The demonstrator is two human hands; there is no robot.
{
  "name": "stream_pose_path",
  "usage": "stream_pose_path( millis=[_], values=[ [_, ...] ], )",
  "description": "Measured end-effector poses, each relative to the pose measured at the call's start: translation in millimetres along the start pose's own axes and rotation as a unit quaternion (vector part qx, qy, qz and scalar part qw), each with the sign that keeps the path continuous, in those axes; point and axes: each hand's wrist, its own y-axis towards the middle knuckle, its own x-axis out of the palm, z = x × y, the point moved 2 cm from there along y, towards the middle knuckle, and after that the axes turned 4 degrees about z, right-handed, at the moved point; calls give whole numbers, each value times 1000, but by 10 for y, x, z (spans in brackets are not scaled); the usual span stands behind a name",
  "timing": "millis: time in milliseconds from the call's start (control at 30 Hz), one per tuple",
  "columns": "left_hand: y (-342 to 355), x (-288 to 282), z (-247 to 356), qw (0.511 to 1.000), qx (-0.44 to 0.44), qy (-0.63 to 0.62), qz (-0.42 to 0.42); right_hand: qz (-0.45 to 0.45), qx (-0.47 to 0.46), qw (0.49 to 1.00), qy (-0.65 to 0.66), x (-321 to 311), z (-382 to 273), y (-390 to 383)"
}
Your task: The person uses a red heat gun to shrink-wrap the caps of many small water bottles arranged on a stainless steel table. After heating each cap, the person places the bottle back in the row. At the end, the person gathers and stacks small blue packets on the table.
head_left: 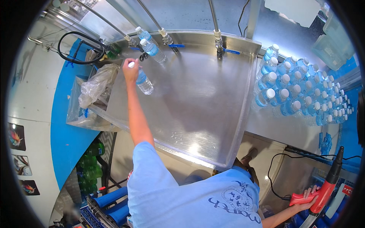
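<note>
At the upper left, my left hand (130, 72) is closed round the neck of a clear plastic water bottle (144, 84) with a white cap and a pale blue label. That bottle is over the left part of a steel tray-topped table (201, 98). Just beyond it are a similar bottle (153, 52) and a partly hidden bottle (143, 34) near the back rim. Down at the lower right, my right hand (307, 198) grips a red heat gun (323, 195), whose black nozzle (335, 167) points up and away from me.
Many capped bottles (292, 89) crowd the surface to the right. Blue-handled valves (219, 49) hang on pipes along the back rim. Clear plastic bags (97, 89) bunch at the left. Green bottles (91, 167) sit below, and a black cord (270, 171) loops near the heat gun.
</note>
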Motion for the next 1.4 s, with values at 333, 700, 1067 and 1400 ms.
stream_pose_path(
  millis=[333,700,1067,1400],
  values=[
    [551,698,423,959,2,283,-5,11,-10,999,-47,-50,82,-306],
    [-189,611,660,936,156,290,122,113,-26,993,-19,-371,-31,-402],
    [-2313,634,2855,991,57,108,-54,64,9,997,-47,-836,-56,281],
    [-4487,2591,4181,979,-42,-109,-168,59,118,990,-51,-1688,-535,903]
  ],
)
